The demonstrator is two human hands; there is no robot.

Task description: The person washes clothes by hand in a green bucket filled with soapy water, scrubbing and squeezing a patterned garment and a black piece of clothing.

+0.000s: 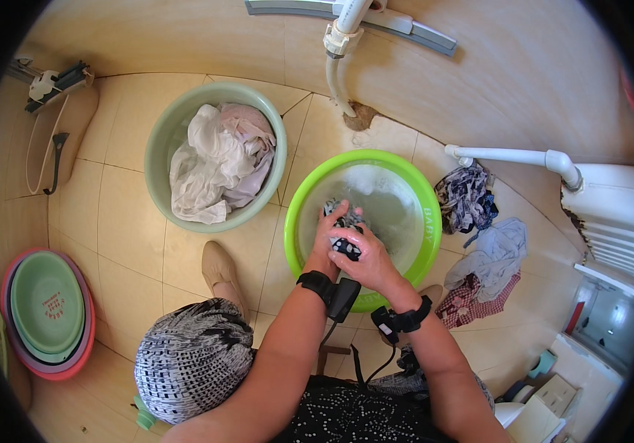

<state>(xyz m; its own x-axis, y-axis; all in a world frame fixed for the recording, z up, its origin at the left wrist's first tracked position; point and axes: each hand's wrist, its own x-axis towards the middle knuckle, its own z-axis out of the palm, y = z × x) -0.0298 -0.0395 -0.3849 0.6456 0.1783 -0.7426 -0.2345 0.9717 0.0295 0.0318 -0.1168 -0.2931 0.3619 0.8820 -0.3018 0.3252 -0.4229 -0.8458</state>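
Centrally, a bunched black-and-white patterned cloth [350, 249] is held in both hands above the cloudy water [398, 210] of a lime-green basin [295, 210]. The left hand [325, 235] and the right hand [373, 258] press together around it, their fingers curled closed on the fabric, which shows between them. White suds [367, 177] gather toward the far side of the water. Each wrist bears a black strap with a small device. To the left and farther off, a pale green basin [152, 159] contains white and pale pink garments [210, 162]. On the tiled floor [132, 196], just right of the lime-green basin, lie a dark patterned garment [466, 196], a light blue garment [495, 255] and a red checked cloth [472, 301]. Nested basins [47, 303] stand at the left wall; a white pipe [512, 153] runs at right.
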